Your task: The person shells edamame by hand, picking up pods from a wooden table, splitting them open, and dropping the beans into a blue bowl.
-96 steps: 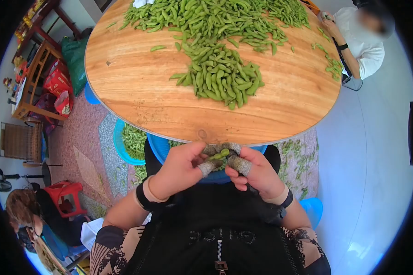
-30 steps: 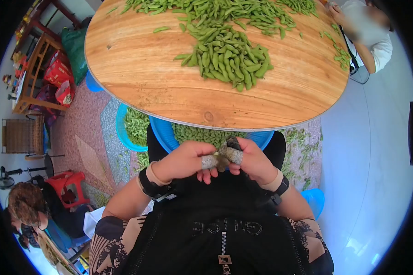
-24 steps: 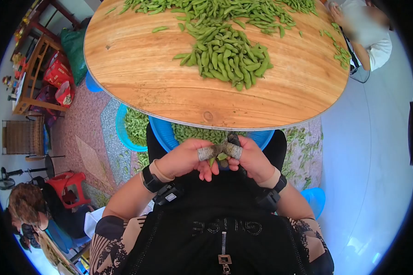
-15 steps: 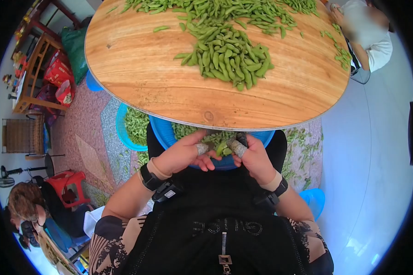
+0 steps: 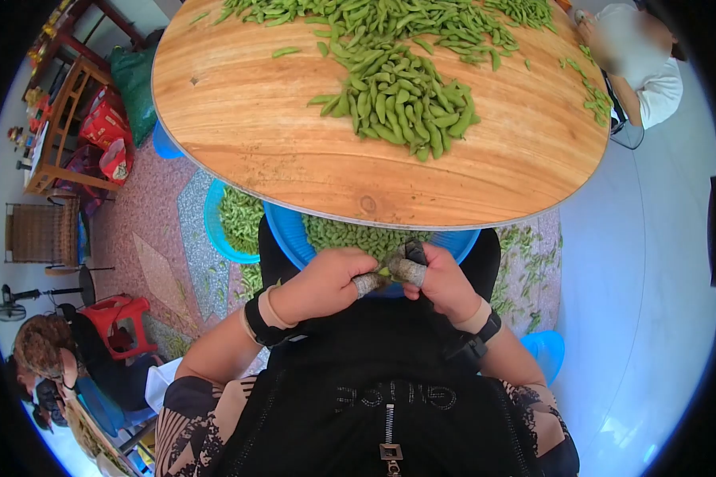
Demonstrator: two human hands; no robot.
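Here, a green pod (image 5: 383, 272) is pinched between both hands, over the blue basin's (image 5: 282, 236) near rim.
The left hand (image 5: 326, 283) and right hand (image 5: 436, 280) each clench on it with taped fingertips (image 5: 410, 271). Beyond, a pod heap (image 5: 402, 103) lies near the round table's (image 5: 247, 135) near edge.

Quick count from my seat: one round wooden table (image 5: 239, 119), two blue basins (image 5: 286, 238) of edamame below it, two hands, left (image 5: 326, 282) and right (image 5: 441, 282), one pod (image 5: 384, 271) pinched between them, too many pods (image 5: 398, 103) on top to count.
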